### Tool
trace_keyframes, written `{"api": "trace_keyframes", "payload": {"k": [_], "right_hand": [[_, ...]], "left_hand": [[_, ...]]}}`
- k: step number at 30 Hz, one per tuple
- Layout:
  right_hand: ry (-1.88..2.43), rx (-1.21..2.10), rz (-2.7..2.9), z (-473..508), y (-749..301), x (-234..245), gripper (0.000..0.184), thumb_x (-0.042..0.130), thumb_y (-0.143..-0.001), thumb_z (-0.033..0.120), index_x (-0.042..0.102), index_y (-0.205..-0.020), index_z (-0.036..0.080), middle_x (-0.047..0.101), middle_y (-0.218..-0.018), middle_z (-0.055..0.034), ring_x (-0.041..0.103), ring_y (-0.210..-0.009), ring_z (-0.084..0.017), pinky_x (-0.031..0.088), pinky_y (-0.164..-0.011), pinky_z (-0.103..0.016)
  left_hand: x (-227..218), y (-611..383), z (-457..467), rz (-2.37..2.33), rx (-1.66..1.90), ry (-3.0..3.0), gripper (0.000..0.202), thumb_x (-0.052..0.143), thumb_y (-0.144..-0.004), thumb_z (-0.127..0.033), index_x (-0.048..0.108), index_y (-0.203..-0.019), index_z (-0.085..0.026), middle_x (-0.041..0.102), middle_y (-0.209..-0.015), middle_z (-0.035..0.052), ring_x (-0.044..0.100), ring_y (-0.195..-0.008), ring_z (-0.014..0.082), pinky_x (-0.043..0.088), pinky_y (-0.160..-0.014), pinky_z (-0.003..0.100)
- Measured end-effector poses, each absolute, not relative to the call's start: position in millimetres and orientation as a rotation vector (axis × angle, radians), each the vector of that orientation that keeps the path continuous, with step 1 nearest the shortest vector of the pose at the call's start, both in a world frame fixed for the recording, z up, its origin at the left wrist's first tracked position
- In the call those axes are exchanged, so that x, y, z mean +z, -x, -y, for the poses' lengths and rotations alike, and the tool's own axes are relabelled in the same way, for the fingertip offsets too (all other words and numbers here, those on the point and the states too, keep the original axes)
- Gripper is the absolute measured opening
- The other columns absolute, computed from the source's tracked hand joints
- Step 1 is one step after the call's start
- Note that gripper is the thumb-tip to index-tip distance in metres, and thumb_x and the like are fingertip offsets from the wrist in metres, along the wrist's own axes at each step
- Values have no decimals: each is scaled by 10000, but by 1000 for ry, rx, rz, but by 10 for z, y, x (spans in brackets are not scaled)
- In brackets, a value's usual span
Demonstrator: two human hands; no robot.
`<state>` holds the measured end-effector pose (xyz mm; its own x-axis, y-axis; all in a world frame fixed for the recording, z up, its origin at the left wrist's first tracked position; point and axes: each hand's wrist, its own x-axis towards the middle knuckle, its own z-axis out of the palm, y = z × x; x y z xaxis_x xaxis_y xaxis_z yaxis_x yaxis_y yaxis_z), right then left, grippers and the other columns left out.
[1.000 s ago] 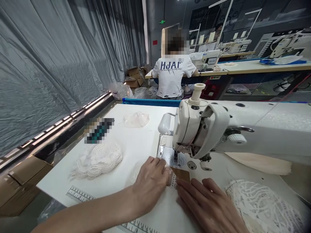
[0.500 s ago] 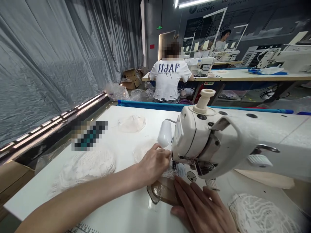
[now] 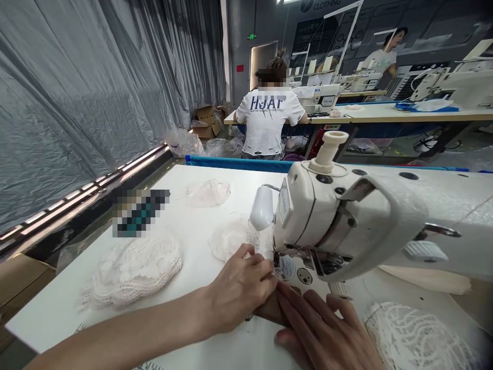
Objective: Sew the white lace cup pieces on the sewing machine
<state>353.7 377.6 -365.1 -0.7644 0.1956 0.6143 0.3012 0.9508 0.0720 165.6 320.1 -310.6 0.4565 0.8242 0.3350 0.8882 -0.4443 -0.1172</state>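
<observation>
My left hand is closed in a pinch at the needle area of a white sewing machine, its fingertips on white lace fabric that runs back beside the machine head. My right hand lies flat with fingers stretched out, its fingertips close to those of the left. Under both hands is a brown flat piece, mostly covered by them. The needle and the lace edge beneath it are largely hidden by my fingers.
Left on the white table stands a pile of white lace; more lace lies at right. A pale fabric piece rests at the back, near a white lamp. Ahead, a person in a white shirt sits at another table.
My left hand has come nearer and lower, covering more of the brown piece and uncovering lace behind it. My right hand has barely moved. A distant person has shifted right.
</observation>
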Motion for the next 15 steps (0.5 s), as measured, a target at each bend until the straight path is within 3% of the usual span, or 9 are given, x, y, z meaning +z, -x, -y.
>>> {"api": "trace_keyframes", "payload": {"k": [8,15], "right_hand": [[315,-230,2558,-3838,-3561,-3634,379,307,-997,350,591,-1154,153,653,-1175,-50,597,-935,-198,334,-749,-354],[280,-270,2485,-3824,-3565,-3624,400,281,-1002,323,642,-1049,156,682,-1117,-65,622,-880,-189,345,-728,-355]], "left_hand": [[-3279,-1638,-3185,1443,-437,2377,239,415,-863,-23,543,-699,-140,625,-869,26,538,-749,121,365,-757,331],[-3277,-1664,-3183,1392,-405,2351,224,441,-870,-25,525,-696,-139,616,-824,14,542,-752,115,375,-748,318]]}}
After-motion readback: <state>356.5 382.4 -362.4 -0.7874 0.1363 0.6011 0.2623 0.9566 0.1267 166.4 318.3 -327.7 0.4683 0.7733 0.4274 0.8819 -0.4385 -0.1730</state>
